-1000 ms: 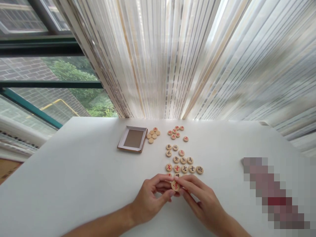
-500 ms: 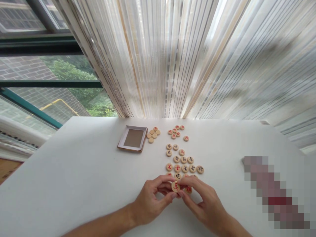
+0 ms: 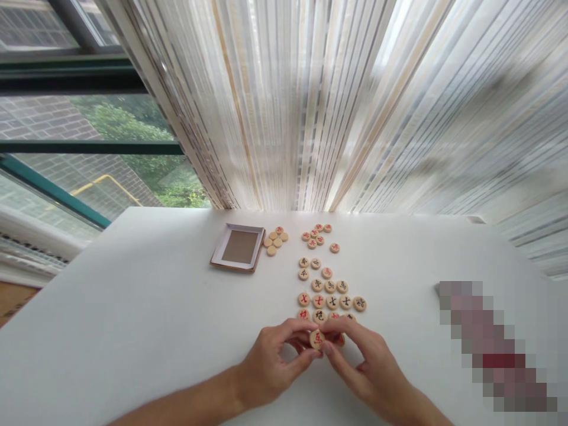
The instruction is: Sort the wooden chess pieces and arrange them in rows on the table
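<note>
A round wooden Chinese chess piece (image 3: 317,339) with a red character faces up between my two hands. My left hand (image 3: 277,361) pinches its left side with the thumb below and the index finger above. From the right, my right hand (image 3: 361,358) also grips the piece between thumb and fingertips. Just beyond my fingers lie a black-marked piece (image 3: 319,315) and a red-marked piece (image 3: 303,315). Another piece beneath my right fingers is mostly hidden. Farther back, rows of pieces include a black-marked one (image 3: 332,302) and a red-marked one (image 3: 318,301).
An open shallow box (image 3: 215,264) lies left on the white table (image 3: 146,307). Beside it are several mostly blank-faced pieces (image 3: 277,242). Loose red-marked pieces (image 3: 320,241) lie at the back. A pixelated blurred patch (image 3: 497,349) covers the right side. Striped curtains (image 3: 275,106) hang behind.
Both hands and the held piece have shifted very slightly down and toward me. The grip on the piece looks much the same, and the pieces on the table have not moved.
</note>
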